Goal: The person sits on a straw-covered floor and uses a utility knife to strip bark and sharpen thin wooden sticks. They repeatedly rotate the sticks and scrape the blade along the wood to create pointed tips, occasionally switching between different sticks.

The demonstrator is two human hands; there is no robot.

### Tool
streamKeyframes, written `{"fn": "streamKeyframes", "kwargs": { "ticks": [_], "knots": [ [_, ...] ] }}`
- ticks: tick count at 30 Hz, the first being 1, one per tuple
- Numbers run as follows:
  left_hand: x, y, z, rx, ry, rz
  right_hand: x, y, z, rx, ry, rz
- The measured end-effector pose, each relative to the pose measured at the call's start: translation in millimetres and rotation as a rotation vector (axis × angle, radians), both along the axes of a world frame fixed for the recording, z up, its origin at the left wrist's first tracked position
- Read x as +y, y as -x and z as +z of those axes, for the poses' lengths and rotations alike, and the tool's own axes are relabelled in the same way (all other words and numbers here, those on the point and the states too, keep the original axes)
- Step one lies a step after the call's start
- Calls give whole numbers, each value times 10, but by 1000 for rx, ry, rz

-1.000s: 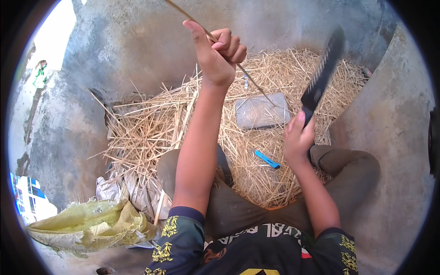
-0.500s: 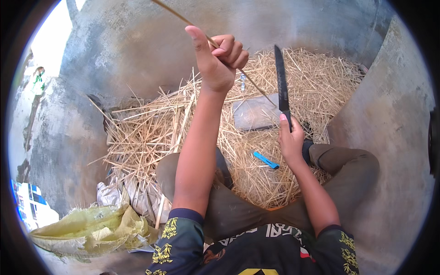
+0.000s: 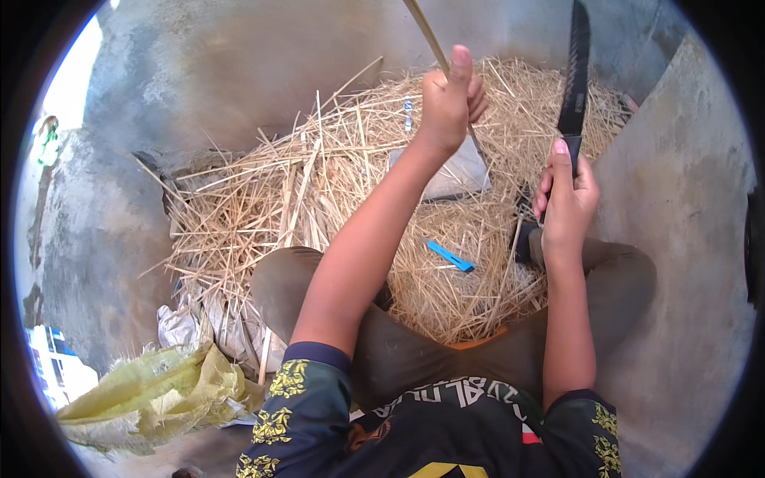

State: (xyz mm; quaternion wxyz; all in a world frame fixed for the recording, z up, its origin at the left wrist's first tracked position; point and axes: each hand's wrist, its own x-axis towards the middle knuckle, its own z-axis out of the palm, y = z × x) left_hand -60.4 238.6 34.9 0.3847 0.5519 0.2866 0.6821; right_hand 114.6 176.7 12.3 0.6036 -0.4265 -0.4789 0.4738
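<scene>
left hand (image 3: 446, 103): fist clenched round thin pale bamboo strip (image 3: 426, 36), 12 o'clock;
right hand (image 3: 567, 199): gripping long dark blade (image 3: 575, 64), 1 o'clock;
risk: blade slipping toward left fingers

Straw heap (image 3: 319, 207): centre, spreading from 9 to 2 o'clock, against the wall (image 3: 239, 64) behind.
Flat slab (image 3: 454, 179): on the straw, just above centre.
Small strip (image 3: 451, 256): on the straw at centre, between the knees.
Sack (image 3: 151, 390): 7 o'clock, below the straw.
Left hand (image 3: 446, 103): 12 o'clock, gripping a thin stick (image 3: 426, 36).
Right hand (image 3: 566, 199): 2 o'clock, right of the slab, long blade (image 3: 575, 72) rising toward 1 o'clock.
</scene>
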Motion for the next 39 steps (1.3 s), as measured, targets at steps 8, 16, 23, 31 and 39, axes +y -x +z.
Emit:
{"fn": "streamKeyframes", "kwargs": {
  "ticks": [8,16,23,31,39],
  "knots": [
    [139,-148,106,7,28,-112,78,-209,-340,110,275,26],
    [80,-237,161,142,49,-237,106,-248,-450,53,312,91],
    [268,-156,123,168,82,-350,130,-279,-695,10,351,126],
    [248,-134,289,99,178,-349,193,-274,-676,11,430,67],
    [337,-111,136,47,-16,-93,94,-193,-648,-10,445,151]
  ]
}}
